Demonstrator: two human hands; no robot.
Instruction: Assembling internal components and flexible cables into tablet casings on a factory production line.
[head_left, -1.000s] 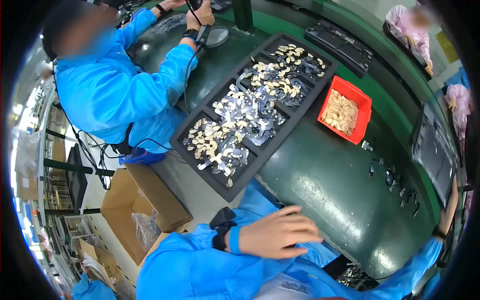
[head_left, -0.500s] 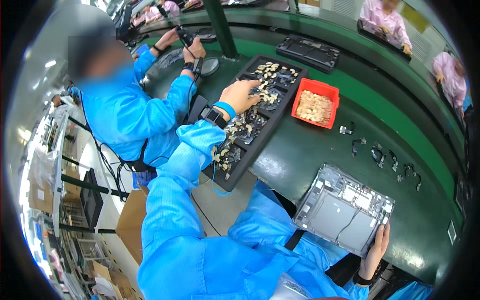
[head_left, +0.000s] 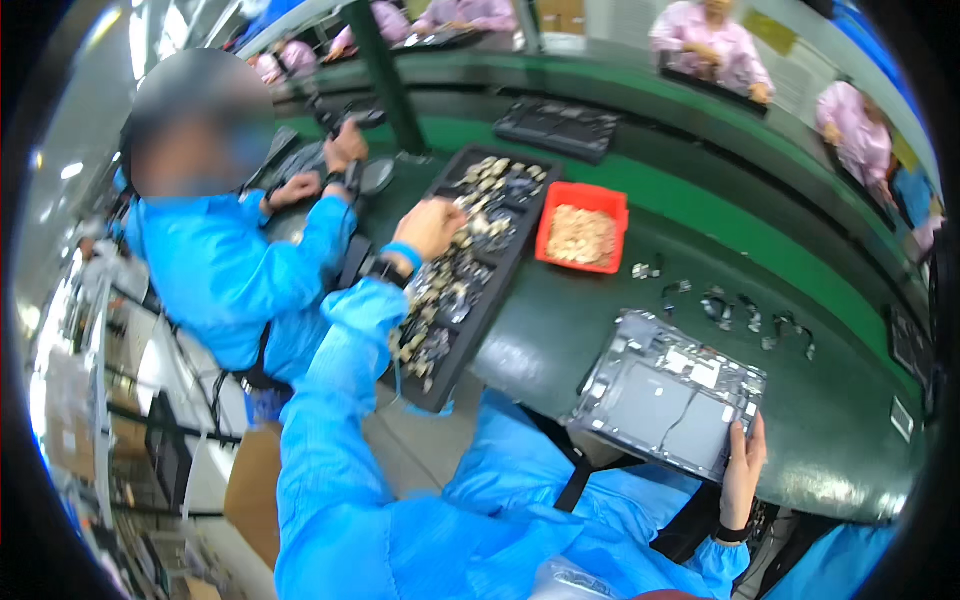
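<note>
My left hand [head_left: 430, 228] is over the long black compartment tray [head_left: 462, 362], its fingers curled down at the heap of small parts. Whatever they pinch is hidden and blurred. The tray holds many cream-coloured pieces and dark flex-cable parts. My right hand [head_left: 742, 470] grips the near right corner of an opened tablet [head_left: 640, 395], which lies tilted at the table's front edge. Its grey battery, circuit boards and a thin black cable are exposed.
A red bin [head_left: 583, 258] of cream-coloured pieces stands right of the tray. Several small flex cables [head_left: 718, 308] lie in a row beyond the tablet. A dark device frame [head_left: 556, 128] rests farther back. At left, a co-worker in blue [head_left: 215, 280] sits close by.
The view has shifted, so the scene sits differently in the picture. My left hand's fingers, stretched out over the parts before, are now curled in. The right hand keeps its grip on the tablet.
</note>
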